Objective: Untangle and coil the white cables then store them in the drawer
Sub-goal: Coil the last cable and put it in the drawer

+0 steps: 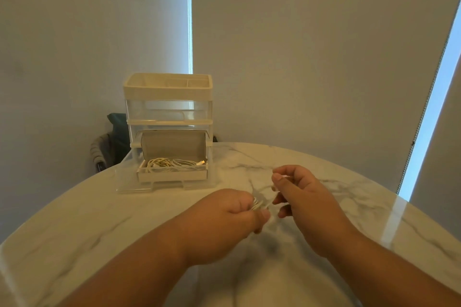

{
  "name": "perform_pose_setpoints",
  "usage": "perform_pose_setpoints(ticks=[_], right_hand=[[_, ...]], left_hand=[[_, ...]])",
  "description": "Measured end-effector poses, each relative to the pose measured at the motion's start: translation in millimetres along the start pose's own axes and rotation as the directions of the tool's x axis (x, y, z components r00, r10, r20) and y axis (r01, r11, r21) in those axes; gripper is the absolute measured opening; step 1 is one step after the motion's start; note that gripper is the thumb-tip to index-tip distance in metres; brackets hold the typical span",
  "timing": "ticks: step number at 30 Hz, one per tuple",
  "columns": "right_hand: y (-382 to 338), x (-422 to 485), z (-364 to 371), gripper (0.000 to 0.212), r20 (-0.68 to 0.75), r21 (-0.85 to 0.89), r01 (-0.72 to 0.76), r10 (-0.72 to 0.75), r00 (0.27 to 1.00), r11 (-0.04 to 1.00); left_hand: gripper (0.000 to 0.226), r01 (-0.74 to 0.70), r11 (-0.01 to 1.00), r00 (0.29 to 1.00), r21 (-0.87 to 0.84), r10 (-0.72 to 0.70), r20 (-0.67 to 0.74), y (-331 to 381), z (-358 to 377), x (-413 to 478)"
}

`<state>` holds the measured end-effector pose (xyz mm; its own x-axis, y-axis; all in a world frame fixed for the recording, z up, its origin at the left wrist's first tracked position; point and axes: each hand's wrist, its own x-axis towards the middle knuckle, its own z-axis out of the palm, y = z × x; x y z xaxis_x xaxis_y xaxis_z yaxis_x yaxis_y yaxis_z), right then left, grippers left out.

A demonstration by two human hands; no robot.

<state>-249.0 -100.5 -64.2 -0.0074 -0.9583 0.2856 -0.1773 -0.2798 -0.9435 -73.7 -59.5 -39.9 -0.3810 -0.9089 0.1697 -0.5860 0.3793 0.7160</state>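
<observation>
Two hands: both are held just above the marble table (99, 219), close together but not touching, so that a short run of cable can be worked between them.
Left hand (224, 217): the fingers are curled and the thumb is pressed down on a small bundle of white loops; this grip is judged to stop the coil from springing apart.
Right hand (299, 197): the free end is pinched between thumb and forefinger, and the other fingers are loosely curled below; the end is held high, probably to guide the next turn.
White cable (257, 204): it is gripped in the air between the two hands, clear of the table and well apart from the drawer.
Drawer (124, 182): the lowest drawer of the clear organiser (169, 97) is seen pulled out toward the person, so a coil can be dropped in without a free hand being needed.
Box (172, 177): a cardboard box is set inside the drawer with its flap raised against the organiser.
Stored cables (172, 164): several white coils are seen inside the box.
Step judged: the last turns are being wound; storing is not yet done.
Risk judged: the loops could be lost if the thumb is lifted.
</observation>
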Motion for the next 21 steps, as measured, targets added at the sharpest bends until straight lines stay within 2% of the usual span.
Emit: perform_pose_setpoints(ticks=[3, 5, 7, 8, 10, 12, 15, 17, 21], right_hand=[[3, -4, 2, 0.029, 0.122, -0.089, 0.088, -0.077, 0.990, 0.992], [2, -8, 3, 0.034, 0.237, -0.115, 0.153, -0.122, 0.964, 0.982], [2, -11, 7, 0.031, 0.301, 0.041, 0.160, -0.165, 0.939, 0.986], [2, -11, 7, 0.038, 0.305, 0.154, 0.112, -0.155, 0.940, 0.982], [4, -10, 6, 0.058, 0.334, 0.312, 0.035, -0.144, 0.932, 0.950], [1, -11, 5, 0.063, 0.371, 0.291, 0.076, -0.185, 0.910, 0.954], [-4, -12, 3, 0.033, 0.367, 0.190, 0.175, -0.236, 0.900, 0.966], [-6, -13, 4, 0.016, 0.345, 0.192, 0.168, -0.227, 0.911, 0.967], [-7, -14, 8, 0.015, 0.409, 0.288, 0.038, -0.159, 0.898, 0.957]], left_hand=[[0.035, 0.044, 0.942, 0.999, -0.332, -0.052, -0.015, 5, -1, -3], [0.036, 0.045, 0.844, 0.999, -0.534, -0.050, 0.007, 4, -3, -2], [0.034, 0.066, 0.670, 0.997, -0.739, -0.018, 0.073, 2, -4, -1], [0.032, 0.091, 0.590, 0.994, -0.802, -0.006, 0.109, 1, -5, 0], [0.028, 0.137, 0.470, 0.986, -0.872, 0.023, 0.167, 0, -4, 0], [0.028, 0.164, 0.399, 0.979, -0.902, 0.045, 0.198, 0, -3, 1], [0.030, 0.169, 0.369, 0.980, -0.914, 0.040, 0.197, -1, -4, 0], [0.030, 0.174, 0.341, 0.981, -0.924, 0.023, 0.193, 0, -5, 0], [0.028, 0.167, 0.297, 0.985, -0.940, 0.000, 0.175, 3, -5, 0]])
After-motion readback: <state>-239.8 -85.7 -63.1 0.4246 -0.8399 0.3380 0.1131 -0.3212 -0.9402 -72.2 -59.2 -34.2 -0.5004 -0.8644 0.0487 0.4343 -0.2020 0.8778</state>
